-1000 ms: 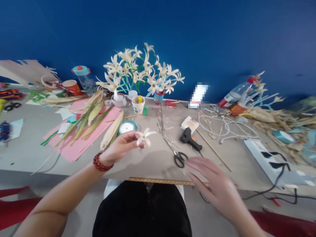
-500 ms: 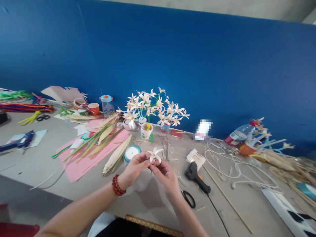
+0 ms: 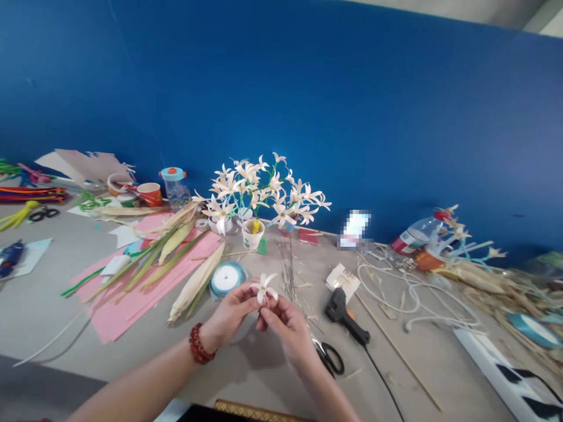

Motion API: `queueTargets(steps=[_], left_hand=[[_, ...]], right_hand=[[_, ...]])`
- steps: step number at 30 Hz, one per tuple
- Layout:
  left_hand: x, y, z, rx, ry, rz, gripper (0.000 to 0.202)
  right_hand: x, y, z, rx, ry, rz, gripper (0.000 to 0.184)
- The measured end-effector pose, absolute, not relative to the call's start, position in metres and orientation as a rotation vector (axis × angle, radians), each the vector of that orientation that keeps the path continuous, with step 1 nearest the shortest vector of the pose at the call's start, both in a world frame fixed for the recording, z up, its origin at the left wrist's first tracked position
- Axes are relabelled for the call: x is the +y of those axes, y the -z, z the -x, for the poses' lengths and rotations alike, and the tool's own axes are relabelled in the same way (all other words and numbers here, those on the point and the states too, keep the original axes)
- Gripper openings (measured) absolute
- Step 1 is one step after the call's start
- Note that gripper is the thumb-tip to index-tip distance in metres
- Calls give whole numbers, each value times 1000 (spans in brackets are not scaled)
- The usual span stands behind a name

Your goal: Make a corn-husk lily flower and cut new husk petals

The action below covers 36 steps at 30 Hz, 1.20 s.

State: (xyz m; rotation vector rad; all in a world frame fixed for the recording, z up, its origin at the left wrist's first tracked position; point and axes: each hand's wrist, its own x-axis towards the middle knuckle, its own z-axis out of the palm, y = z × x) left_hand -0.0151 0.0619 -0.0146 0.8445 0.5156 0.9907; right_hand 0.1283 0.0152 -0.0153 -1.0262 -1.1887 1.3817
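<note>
From my end, with twelve pointing straight away from the wearer and the bloom as the dial's centre, I see the left hand pinching a small white flower between thumb and fingers. The right hand has its fingers curled in against the flower's lower edge; I can't tell whether they grip it, since the fingertips overlap. The flower is held above the worktop, petals upward. A red beaded bracelet circles the left wrist.

Just beside the left hand, between nine and ten o'clock, I have a blue ribbon spool. Near the right hand, at two, thin wires lie loose; between four and five, partly behind the wrist, are black-handled scissors. A black glue gun rests between three and four, with a wooden stick slanting past it at four.

Farther out at nine I see a pale corn husk, then pink paper sheets with green husk strips lying across them. At twelve, a white paper cup stands in front of a bunch of white flowers, with a blue wall behind. A clear plastic bottle leans between two and three, and a white power strip lies well apart, between three and four.
</note>
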Motion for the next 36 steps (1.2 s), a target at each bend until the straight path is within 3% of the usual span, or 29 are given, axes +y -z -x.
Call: queueTargets(steps=[4,9,15,21,26,30,33,36], left_hand=[[68,9,21,435,-1083,-715,13],[71,3,27,172,-934,-473,19],[65,5,27,55,-821,-529,22],[66,6,32,51,-761,-659,16],[71,5,36,291,-880,-826,8],[73,5,39,529,-1024,-1052,9],[67,2,39,417,-1044,-1143,10],[56,-3,34,121,-858,-973,18]], right_hand=[[9,19,-146,-1387,-1357,1194,27],[15,13,-172,-1510,-892,1417,21],[20,-2,-143,-1465,-1272,1059,47],[25,-2,-137,-1403,-1213,1104,24],[22,-13,-174,-1427,-805,1249,16],[21,-25,-194,-1925,-141,1470,17],[23,-22,-191,-2209,195,1475,25],[25,-9,-177,-2306,255,1464,31]])
